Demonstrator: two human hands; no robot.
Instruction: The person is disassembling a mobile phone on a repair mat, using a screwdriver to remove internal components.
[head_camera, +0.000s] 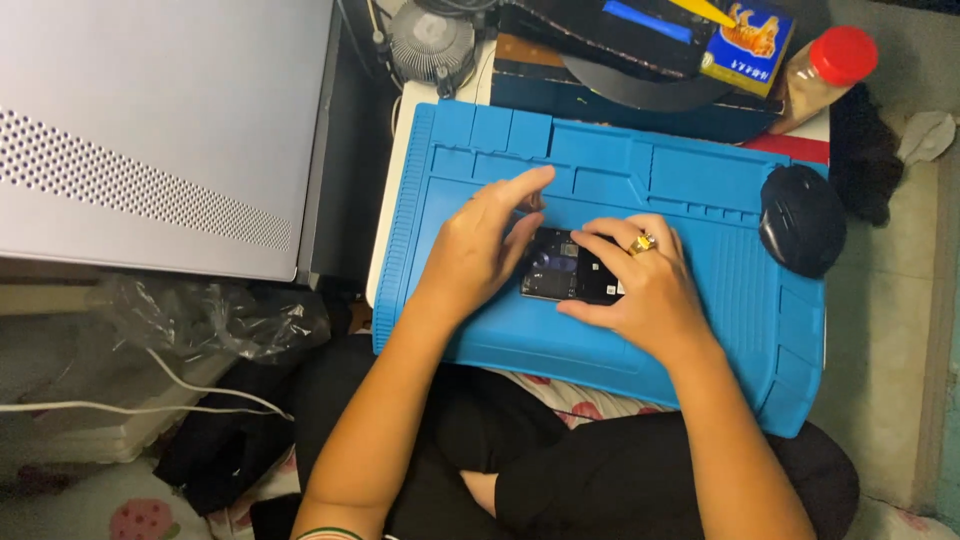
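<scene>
At the top right of the frame one blue and yellow box (748, 42) with an orange animal picture lies beside one jar (822, 75) with a red lid. One black mouse (801, 219) sits at the right edge of the single blue work mat (700, 180). In the middle of the mat lies one small opened dark device (568, 266). The right hand (640, 290), wearing one gold ring (642, 243), pinches the device's right end. The left hand (480, 245) rests on its left end, fingers spread wide. One grey case (150, 130) fills the upper left.
</scene>
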